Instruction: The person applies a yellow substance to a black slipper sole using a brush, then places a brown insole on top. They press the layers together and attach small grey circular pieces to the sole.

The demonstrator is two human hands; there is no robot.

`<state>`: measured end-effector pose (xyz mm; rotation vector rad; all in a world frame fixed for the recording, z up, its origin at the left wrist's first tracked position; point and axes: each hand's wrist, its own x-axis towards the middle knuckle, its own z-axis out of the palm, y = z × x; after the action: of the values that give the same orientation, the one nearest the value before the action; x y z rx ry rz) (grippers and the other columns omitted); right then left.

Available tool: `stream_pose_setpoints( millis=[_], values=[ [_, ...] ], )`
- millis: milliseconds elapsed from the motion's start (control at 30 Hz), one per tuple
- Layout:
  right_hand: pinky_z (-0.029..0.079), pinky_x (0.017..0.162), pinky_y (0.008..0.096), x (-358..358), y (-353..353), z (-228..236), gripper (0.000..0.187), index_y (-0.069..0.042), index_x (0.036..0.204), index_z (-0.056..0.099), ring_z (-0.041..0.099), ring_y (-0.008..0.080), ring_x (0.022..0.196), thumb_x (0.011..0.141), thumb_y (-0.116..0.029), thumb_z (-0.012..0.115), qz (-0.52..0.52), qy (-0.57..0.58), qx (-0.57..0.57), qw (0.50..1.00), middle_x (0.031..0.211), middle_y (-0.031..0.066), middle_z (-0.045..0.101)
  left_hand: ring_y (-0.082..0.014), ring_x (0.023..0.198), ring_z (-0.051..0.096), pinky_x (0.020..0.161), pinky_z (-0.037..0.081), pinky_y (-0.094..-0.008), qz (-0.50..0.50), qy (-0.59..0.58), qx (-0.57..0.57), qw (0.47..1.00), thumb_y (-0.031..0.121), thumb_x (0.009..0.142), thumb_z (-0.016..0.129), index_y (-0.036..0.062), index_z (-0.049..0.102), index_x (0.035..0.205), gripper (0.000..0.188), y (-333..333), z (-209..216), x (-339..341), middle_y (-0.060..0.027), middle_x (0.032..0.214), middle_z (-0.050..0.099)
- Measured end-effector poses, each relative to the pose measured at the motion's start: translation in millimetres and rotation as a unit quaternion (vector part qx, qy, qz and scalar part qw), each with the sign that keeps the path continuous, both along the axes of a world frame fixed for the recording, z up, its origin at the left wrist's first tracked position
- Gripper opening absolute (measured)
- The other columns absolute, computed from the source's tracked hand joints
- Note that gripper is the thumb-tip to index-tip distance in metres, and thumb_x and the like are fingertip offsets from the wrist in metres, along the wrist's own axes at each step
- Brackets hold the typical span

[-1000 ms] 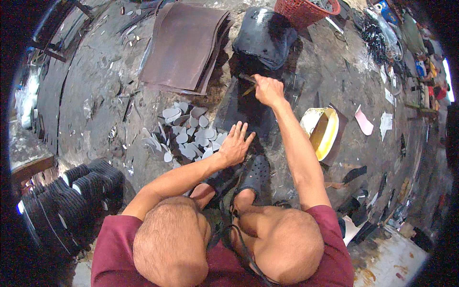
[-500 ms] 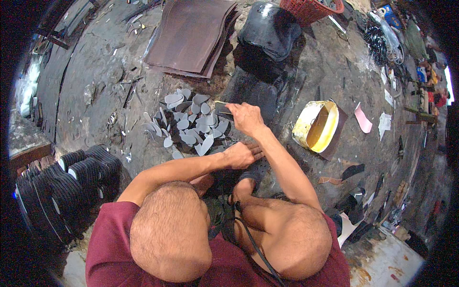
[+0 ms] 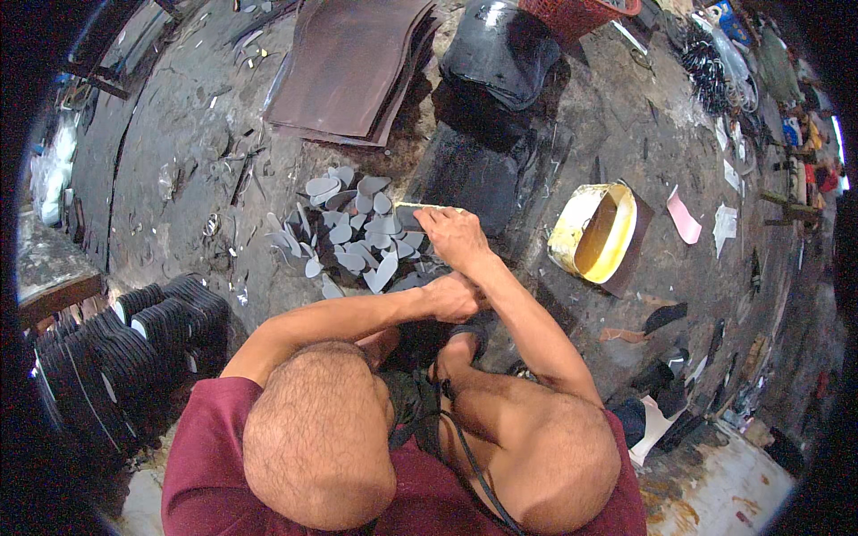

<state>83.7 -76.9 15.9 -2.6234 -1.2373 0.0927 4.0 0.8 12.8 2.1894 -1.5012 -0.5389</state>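
My right hand (image 3: 454, 238) is closed on a thin yellowish stick (image 3: 409, 205), which points left across the dark slab. Below it, my left hand (image 3: 452, 297) reaches in from the left, its fingers mostly hidden by my right wrist; whether it grips anything does not show. Just left of both hands lies a heap of grey teardrop-shaped pieces (image 3: 341, 234). A flat black slab (image 3: 465, 179) lies on the floor beyond my right hand. To the right stands a white, yellow-smeared open container (image 3: 572, 219) with brownish contents, resting on a dark sheet.
Dark brown sheets (image 3: 344, 71) are stacked at the far side, beside a black stack (image 3: 500, 54) and a red basket (image 3: 581, 13). Rows of black sole-shaped pieces (image 3: 116, 357) stand at the left. Pink (image 3: 684, 217) and white scraps (image 3: 725, 228) lie at the right.
The stick has swung to lie nearly level, and my right hand has turned and lowered slightly. My left hand has shifted right, its fingers passing from view under my right wrist.
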Motion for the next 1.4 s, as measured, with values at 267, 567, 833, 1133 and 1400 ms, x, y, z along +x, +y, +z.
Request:
stream_pose_setpoints(
  millis=[267,567,833,1133,1400],
  values=[
    [0.058,0.075,0.0439,7.6,-12.9,14.2,0.036,-0.009,0.122,0.063,0.072,0.0320,0.094,0.087,-0.017,0.067,-0.078,0.132,0.098,0.983,0.107,0.0106,0.073,-0.0345,0.123,0.061,0.095,0.055,-0.0435,-0.018,0.001,-0.083,0.996,0.019,0.075,0.064,0.0012,0.062,0.127,0.055,-4.6,0.6,1.0,-0.0215,0.126,0.065],
    [0.051,0.092,0.0342,147.6,-94.3,163.0,0.040,0.002,0.127,0.061,0.069,0.0212,0.101,0.094,-0.020,0.067,-0.207,0.241,0.416,0.852,0.112,0.0138,0.073,-0.0307,0.146,0.038,0.083,0.062,-0.0411,0.273,-0.045,0.027,0.961,0.014,0.080,0.066,0.0000,0.046,0.144,0.069,10.1,-23.1,56.9,-0.0169,0.155,0.041],
    [0.055,0.093,0.0421,165.2,-82.0,-8.9,0.041,-0.014,0.125,0.067,0.069,0.0277,0.108,0.085,-0.009,0.057,-0.133,-0.157,0.066,0.976,0.120,0.0075,0.072,-0.0298,0.147,0.037,0.095,0.057,-0.0406,0.255,-0.008,0.032,0.966,0.023,0.076,0.074,-0.0058,0.049,0.141,0.076,-3.0,-27.7,59.4,-0.0183,0.156,0.041],
    [0.058,0.082,0.0471,178.7,-77.6,7.3,0.039,-0.015,0.121,0.070,0.071,0.0340,0.098,0.087,-0.009,0.053,-0.233,-0.057,0.013,0.971,0.112,0.0115,0.074,-0.0273,0.149,0.032,0.093,0.057,-0.0435,0.236,0.004,0.082,0.968,0.032,0.079,0.076,0.0001,0.040,0.149,0.085,7.6,-27.5,62.1,-0.0144,0.161,0.034],
    [0.055,0.086,0.0484,171.8,-79.5,22.6,0.045,-0.030,0.125,0.068,0.070,0.0330,0.103,0.086,-0.012,0.056,-0.159,0.113,-0.128,0.972,0.109,0.0104,0.074,-0.0287,0.150,0.031,0.096,0.056,-0.0426,0.218,0.012,0.097,0.971,0.031,0.079,0.076,-0.0003,0.040,0.149,0.084,17.3,-24.3,58.2,-0.0154,0.162,0.033]
  ],
)
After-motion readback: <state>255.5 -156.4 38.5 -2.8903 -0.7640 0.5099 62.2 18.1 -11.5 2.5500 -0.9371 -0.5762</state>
